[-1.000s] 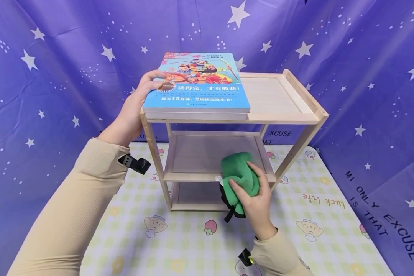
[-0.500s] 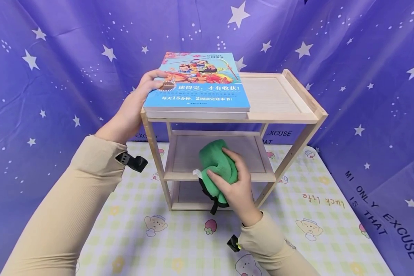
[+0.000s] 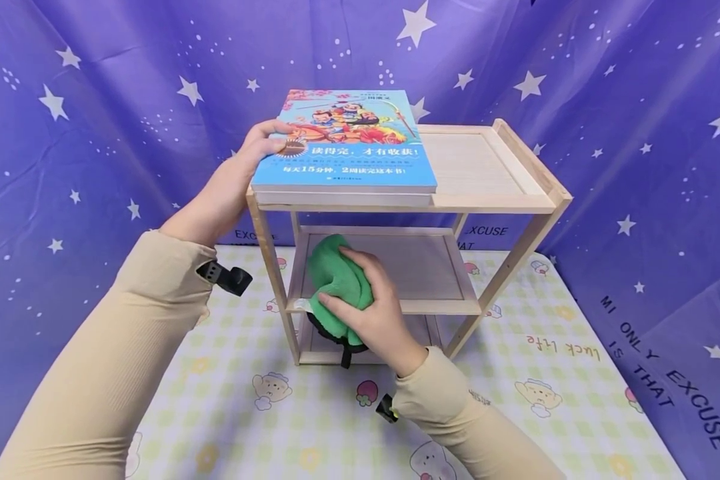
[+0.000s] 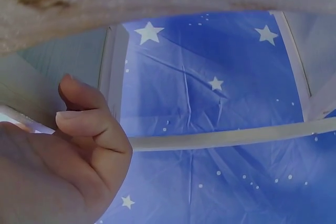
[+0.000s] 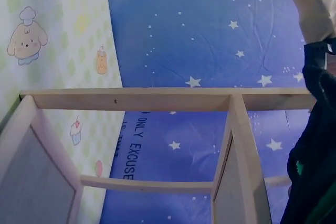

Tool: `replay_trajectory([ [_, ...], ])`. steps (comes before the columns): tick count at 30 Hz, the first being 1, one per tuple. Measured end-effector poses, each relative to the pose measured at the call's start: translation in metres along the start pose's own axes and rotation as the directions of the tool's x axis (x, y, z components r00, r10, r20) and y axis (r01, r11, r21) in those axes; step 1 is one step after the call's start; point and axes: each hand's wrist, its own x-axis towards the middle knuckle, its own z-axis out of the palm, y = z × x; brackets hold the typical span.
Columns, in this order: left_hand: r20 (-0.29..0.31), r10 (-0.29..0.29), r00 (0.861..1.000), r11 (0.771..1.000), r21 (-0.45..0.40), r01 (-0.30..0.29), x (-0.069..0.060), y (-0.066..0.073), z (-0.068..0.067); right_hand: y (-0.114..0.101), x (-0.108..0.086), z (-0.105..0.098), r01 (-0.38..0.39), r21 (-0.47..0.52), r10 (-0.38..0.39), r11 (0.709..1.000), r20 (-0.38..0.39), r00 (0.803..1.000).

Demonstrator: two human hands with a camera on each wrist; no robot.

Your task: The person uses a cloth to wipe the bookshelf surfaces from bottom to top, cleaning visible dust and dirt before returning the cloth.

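One green cloth (image 3: 335, 272) — gripped in right hand (image 3: 377, 312)

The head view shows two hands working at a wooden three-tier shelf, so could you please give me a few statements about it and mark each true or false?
1. The right hand holds a green cloth. True.
2. The cloth is up at the top tier. False: it is at the left part of the middle tier, overlapping its front edge in the head view.
3. The blue-covered book lies cover up toward the left end of the top tier. True.
4. The left hand hangs free of everything. False: the left hand touches the book's cover.
5. The tablecloth is plain black. False: the tablecloth is pale, checked and printed with cartoon figures.
6. The purple curtain carries stars. True.
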Motion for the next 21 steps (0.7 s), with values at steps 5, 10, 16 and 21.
replay_trajectory([
  [5,0.010,-0.016,1.000,0.999,0.047,0.016,-0.001,0.002,-0.003,-0.006,0.012,0.010,0.047,-0.035,-0.046,0.998,0.026,0.999],
  [10,0.023,-0.014,1.000,0.999,0.050,0.013,0.000,0.001,-0.004,-0.015,0.021,0.019,0.077,-0.033,-0.075,0.997,0.047,0.996],
  [16,0.033,0.013,0.999,0.999,0.035,-0.014,0.000,0.001,-0.004,-0.021,0.027,0.031,0.084,-0.032,-0.082,0.996,0.082,0.993],
  [21,0.039,0.028,0.999,0.999,0.024,-0.028,0.001,0.001,-0.004,-0.020,0.030,0.040,0.047,-0.034,-0.043,0.998,0.105,0.994],
])
